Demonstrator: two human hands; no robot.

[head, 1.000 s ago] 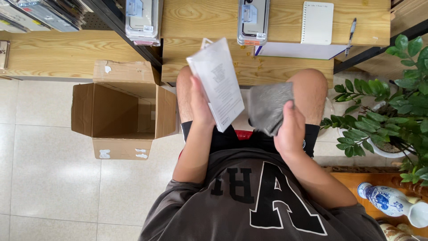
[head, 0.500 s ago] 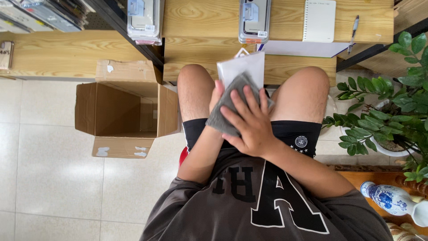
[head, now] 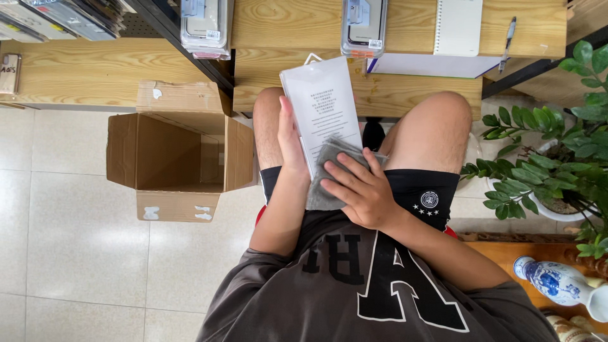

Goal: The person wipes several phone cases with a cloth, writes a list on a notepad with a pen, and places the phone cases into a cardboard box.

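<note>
I sit with my knees under a wooden table. My left hand [head: 291, 142] holds a flat white package [head: 323, 107] with small print on its face, gripping it along its left edge above my lap. My right hand [head: 361, 187] presses a grey cloth [head: 326, 183] against the lower part of that package, fingers spread over the cloth.
An open cardboard box [head: 174, 155] stands on the tiled floor to my left. On the wooden table [head: 405, 31] lie clear packaged items [head: 364, 25], a white notebook [head: 459, 25] and a pen [head: 508, 38]. A green plant [head: 557, 152] and a blue-white vase [head: 557, 282] are on my right.
A second ago my hands were apart, the left with the package and the right with the cloth. The right hand brought the cloth onto the package and has slid down to its lower part.
</note>
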